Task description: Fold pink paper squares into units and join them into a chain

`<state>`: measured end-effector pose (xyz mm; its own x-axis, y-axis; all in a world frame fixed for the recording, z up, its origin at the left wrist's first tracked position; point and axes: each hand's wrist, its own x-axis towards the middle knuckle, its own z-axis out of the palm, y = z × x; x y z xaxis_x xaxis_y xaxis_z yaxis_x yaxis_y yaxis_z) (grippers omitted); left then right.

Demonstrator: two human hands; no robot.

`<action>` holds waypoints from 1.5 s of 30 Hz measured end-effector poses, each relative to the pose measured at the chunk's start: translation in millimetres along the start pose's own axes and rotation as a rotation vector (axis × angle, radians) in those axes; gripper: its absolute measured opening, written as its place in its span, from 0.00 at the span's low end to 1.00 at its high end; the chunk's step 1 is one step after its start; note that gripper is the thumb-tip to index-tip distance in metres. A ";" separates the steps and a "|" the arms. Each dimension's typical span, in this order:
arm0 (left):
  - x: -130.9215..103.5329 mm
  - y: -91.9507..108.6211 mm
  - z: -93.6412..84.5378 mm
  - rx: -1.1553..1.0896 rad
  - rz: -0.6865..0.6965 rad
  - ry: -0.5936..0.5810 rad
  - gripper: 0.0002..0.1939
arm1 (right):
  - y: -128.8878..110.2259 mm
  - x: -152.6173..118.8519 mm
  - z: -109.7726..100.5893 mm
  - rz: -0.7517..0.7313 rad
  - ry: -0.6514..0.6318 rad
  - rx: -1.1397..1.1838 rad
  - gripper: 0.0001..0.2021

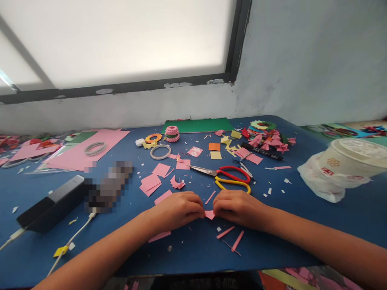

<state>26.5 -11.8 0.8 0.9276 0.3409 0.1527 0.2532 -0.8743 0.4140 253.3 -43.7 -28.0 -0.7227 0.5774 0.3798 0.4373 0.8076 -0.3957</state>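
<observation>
A small piece of pink paper (209,214) is held between both hands near the front of the blue table. My left hand (186,207) pinches its left end, fingers closed. On the other end, my right hand (232,207) has its fingers closed too. Just beyond the hands lie scissors (217,173) with one red and one yellow handle, blades pointing left. Pink paper squares (150,184) and a curled, cut pink piece (177,183) rest past my left hand. Thin pink strips (238,241) lie below my right hand.
A white tub in a plastic bag (326,177) stands at right. A black power bank (54,203) and a blurred device (113,185) with a cable lie left. Farther back are tape rolls (160,152), a black marker (261,151), folded paper pieces (269,139) and green card (199,125).
</observation>
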 end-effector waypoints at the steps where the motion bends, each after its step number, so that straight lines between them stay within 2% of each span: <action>1: 0.2 2.2 -1.1 0.022 0.000 -0.018 0.11 | -0.7 -1.8 -2.1 -0.022 -0.031 -0.009 0.10; 5: 1.8 8.4 -3.9 0.039 -0.042 -0.069 0.12 | -3.8 -7.9 -7.8 -0.059 -0.092 -0.028 0.11; 9: 8.7 11.4 -6.6 -0.025 -0.159 -0.100 0.09 | -6.9 -3.3 -10.8 0.079 -0.129 0.068 0.09; 13: 20.5 14.9 -10.0 -0.067 -0.370 -0.200 0.07 | -12.4 11.6 -16.4 0.220 -0.228 0.116 0.05; 19: 46.4 16.9 -19.1 -0.063 -0.562 -0.315 0.08 | -21.4 35.8 -23.9 0.517 -0.380 -0.088 0.04; 23: 65.9 15.2 -26.9 -0.051 -0.642 -0.427 0.09 | -18.8 44.9 -24.4 0.540 -0.441 -0.099 0.03; 27: 72.4 15.0 -30.7 -0.074 -0.667 -0.496 0.05 | -14.8 45.0 -24.6 0.547 -0.460 -0.036 0.05; 33: 67.1 13.5 -29.2 -0.097 -0.642 -0.499 0.07 | -17.8 37.8 -25.1 0.591 -0.412 0.091 0.06; 40: 48.8 11.2 -26.0 -0.129 -0.559 -0.377 0.08 | -16.4 30.8 -20.5 0.606 -0.338 0.241 0.05; 45: 28.1 11.4 -14.3 -0.128 -0.461 -0.251 0.08 | -20.8 22.2 -15.7 0.602 -0.236 0.238 0.04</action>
<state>51.6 -7.3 22.6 0.7692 0.5728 -0.2832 0.6287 -0.5991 0.4957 236.5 -45.9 1.8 -0.4995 0.8540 -0.1456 0.6893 0.2900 -0.6638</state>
